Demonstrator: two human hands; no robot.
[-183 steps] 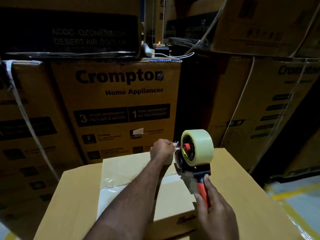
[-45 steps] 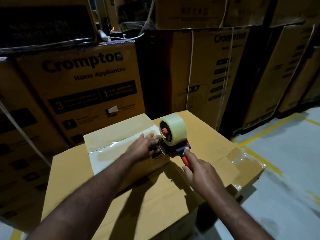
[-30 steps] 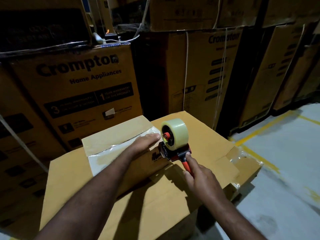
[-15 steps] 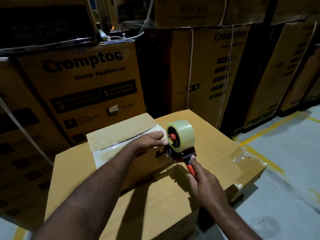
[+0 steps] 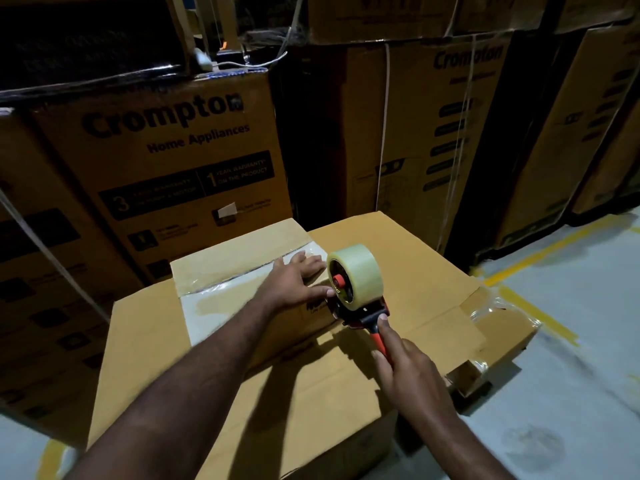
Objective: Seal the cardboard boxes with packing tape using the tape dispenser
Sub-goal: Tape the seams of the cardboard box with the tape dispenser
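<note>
- Cardboard throughout: a small brown cardboard box [image 5: 239, 251] sits on a larger plain brown carton [image 5: 408, 247]. Its top face lies just left of and beyond the gripped handle.
- The red-handled tape dispenser with a pale translucent roll [image 5: 356, 292] is clasped at the handle by the right hand [image 5: 405, 368], forefinger laid along the neck. Directly ahead of that grip, the dispenser head meets the small box's right edge.
- The left hand [image 5: 294, 282] lies flat with straight fingers, pressing on the glossy clear tape strip [image 5: 221, 299] just left of the grip.
- Risk: the left thumb tip sits close beside the dispenser head. A sharp pull toward the grip could catch it. The blade itself cannot be made out.
- Risk: the small box looks unanchored. If the left hand's pressure is too light, a pull could slide it and crease the tape.
- Risk: a tilted head would probably lay the strip off-line or wrinkled.
- Crumpled clear tape [image 5: 495, 310] hangs at the carton's corner, right of the grip, so the seal there looks poor.
</note>
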